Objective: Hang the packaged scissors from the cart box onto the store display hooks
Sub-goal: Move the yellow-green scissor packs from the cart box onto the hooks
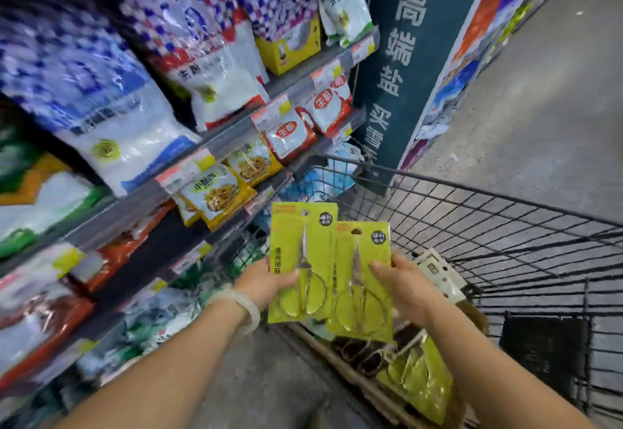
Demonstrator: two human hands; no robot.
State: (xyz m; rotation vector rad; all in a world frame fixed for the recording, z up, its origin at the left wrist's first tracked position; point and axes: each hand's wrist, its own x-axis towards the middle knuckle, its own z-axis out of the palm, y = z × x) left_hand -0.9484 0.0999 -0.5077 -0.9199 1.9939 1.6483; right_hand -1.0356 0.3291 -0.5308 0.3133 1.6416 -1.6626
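I have a green scissors pack in each hand, both held upright over the near end of the wire cart (505, 226). My left hand (266, 282) grips the left pack (301, 260) by its left edge, thumb curled across the front near the scissor handles, the other fingers hidden behind the card. My right hand (403, 285) grips the right pack (362, 280) by its right edge, thumb lying on the front, the rest behind. The right pack sits a little lower and its left edge overlaps the left pack's right edge. Each card has a hang hole at the top. A pale bangle (242, 307) circles my left wrist. Below my right forearm, the cardboard box (475, 317) in the cart holds more green packs (421, 381) lying loose, with white cards (438, 273) beside them at the far end. To the left, blurred shelves (219, 145) carry bagged goods with price tags along their edges. A dark sign (404, 57) with white characters stands past the shelves. I see no display hooks from here.
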